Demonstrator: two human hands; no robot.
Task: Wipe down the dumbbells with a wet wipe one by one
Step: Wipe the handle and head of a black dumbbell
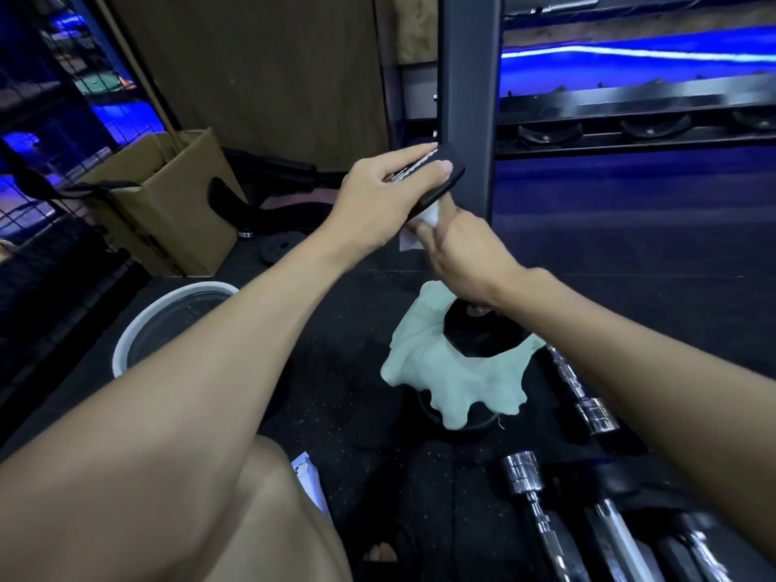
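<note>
Your left hand [378,199] grasps a black dumbbell [436,182]; your right hand [466,254] pinches a white wet wipe [424,222] against it.

Dark speckled floor [361,417], blue light [630,52]

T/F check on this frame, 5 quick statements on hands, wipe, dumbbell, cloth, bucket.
1. The left hand holds a dumbbell lifted off the floor. True.
2. The right hand is empty. False: it presses a white wet wipe against the lower end of the held dumbbell.
3. A pale green cloth lies draped over a dark weight on the floor. True.
4. The white-rimmed bucket stands on the person's right. False: it is on the left, under the left forearm in the head view.
5. All dumbbells are on the rack. False: chrome-handled dumbbells lie on the floor at lower right; the visible rack cradles are vacant.
</note>
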